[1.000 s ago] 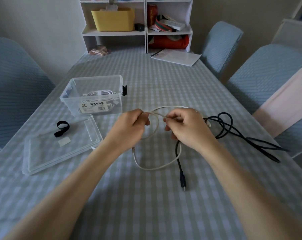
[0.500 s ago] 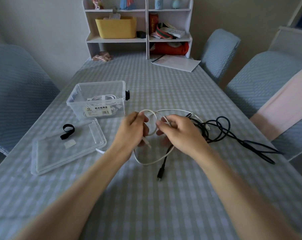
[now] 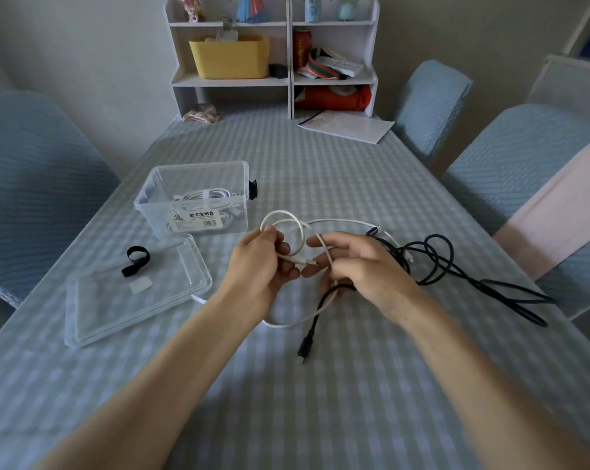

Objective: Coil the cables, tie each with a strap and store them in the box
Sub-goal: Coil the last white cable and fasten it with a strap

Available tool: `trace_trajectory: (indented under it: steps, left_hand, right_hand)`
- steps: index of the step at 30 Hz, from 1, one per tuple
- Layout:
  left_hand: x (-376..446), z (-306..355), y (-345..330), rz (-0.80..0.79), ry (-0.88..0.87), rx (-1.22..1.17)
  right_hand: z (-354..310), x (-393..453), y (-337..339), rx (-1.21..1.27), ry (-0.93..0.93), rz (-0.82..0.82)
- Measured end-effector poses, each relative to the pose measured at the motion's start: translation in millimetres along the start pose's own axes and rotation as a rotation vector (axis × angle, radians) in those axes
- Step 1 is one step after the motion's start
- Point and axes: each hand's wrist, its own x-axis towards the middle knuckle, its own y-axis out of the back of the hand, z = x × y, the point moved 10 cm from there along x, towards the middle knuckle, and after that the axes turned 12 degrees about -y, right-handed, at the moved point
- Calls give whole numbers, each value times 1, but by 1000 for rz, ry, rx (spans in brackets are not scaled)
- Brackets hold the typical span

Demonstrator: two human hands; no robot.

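Note:
My left hand (image 3: 261, 262) grips a white cable (image 3: 297, 225) that loops above the fingers and hangs below the wrists. My right hand (image 3: 361, 266) holds the same white cable, with a black cable (image 3: 456, 273) running under its palm. The black cable's plug (image 3: 303, 349) dangles near the table, and the rest lies tangled to the right. A clear plastic box (image 3: 195, 198) to the left holds a coiled white cable tied with a strap. A black strap (image 3: 136, 261) and a white strap (image 3: 140, 285) lie on the box lid (image 3: 134, 296).
A checked cloth covers the table (image 3: 320, 385). Blue-covered chairs (image 3: 32, 184) stand on both sides. A white shelf unit (image 3: 273, 52) with a yellow bin and a paper booklet (image 3: 346, 125) sit at the far end.
Both hands have formed another small loop of white cable above my left hand. My right hand's fingers have loosened and spread. The camera tilted up slightly.

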Motion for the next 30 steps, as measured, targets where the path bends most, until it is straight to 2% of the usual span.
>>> trace_trajectory:
  steps: [3,8,13,16,23,27,30]
  left_hand:
    - [-2,-2,0,20,24,-35]
    - [-6,3,-7,-46,-26,43]
    - [-11,5,-12,-137,-102,258]
    - [-11,9,-12,-137,-154,379]
    - [-8,14,-4,-26,-207,252]
    - [-11,23,-7,-79,-271,376]
    - [-14,22,-16,-166,-286,504]
  right_hand:
    - [-2,3,-1,-48,76,39]
    - [-9,2,14,85,172,181]
    - [8,7,25,196,71,266]
    - [11,7,20,221,37,265]
    - [-7,0,5,201,171,178]
    - [-1,1,24,362,161,266]
    - [3,3,33,407,122,257]
